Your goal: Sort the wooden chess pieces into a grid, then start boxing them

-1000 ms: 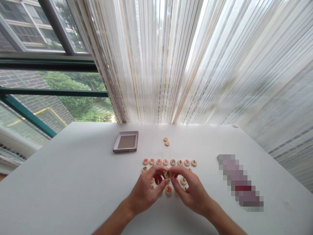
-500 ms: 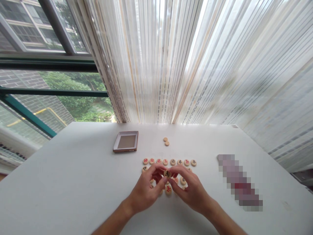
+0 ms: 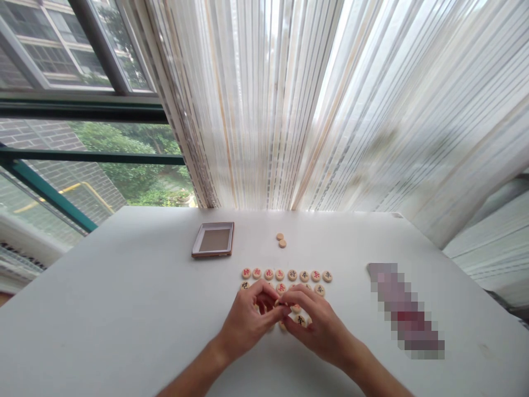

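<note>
Above the middle of the rows, my left hand point(image 3: 247, 321) and my right hand point(image 3: 321, 322) meet at the fingertips. Between them they pinch one round wooden xiangqi piece point(image 3: 279, 302), tilted so that its face is mostly hidden. Beneath and around the fingers, several xiangqi pieces with red or black characters lie in rows. The back row shows fully, including a red-marked piece point(image 3: 280, 274) and a black-marked piece point(image 3: 327, 276). My hands cover parts of the front rows, where a black-marked piece point(image 3: 300, 321) shows between thumb and fingers.
Farther back on the white table point(image 3: 103, 286), two plain-faced pieces point(image 3: 281, 240) lie touching. A shallow box lid or tray point(image 3: 214, 240) sits at the back left. A blurred-out long object point(image 3: 407, 311) lies at the right. String curtains point(image 3: 264, 138) hang behind the table.
The held piece has tipped, so its black horse character no longer faces up. Both hands have come slightly lower and nearer, uncovering more of the second row.
</note>
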Tool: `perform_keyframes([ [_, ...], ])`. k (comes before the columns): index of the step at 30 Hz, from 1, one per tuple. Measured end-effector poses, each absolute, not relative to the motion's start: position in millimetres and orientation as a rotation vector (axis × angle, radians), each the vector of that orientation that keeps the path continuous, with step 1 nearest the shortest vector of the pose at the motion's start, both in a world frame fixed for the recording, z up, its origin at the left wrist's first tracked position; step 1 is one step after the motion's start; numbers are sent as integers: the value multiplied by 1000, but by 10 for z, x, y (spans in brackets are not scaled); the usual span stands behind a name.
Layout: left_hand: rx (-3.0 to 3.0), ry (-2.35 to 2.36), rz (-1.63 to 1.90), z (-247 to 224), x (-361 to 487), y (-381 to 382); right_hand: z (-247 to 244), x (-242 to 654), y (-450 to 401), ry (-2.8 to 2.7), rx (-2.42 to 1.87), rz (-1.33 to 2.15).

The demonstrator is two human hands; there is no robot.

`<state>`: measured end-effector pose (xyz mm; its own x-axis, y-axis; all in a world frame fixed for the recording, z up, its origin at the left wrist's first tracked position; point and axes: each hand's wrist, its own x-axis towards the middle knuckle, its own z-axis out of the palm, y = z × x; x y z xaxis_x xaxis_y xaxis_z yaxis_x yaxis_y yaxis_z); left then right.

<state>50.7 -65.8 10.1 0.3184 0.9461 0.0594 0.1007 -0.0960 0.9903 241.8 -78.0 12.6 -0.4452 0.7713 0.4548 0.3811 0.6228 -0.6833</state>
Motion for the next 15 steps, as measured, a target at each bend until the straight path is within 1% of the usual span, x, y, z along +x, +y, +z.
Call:
perform_keyframes([
  [15, 1529, 986, 952, 151, 503, -669, 86, 2406, -749, -2052, -950, 573],
])
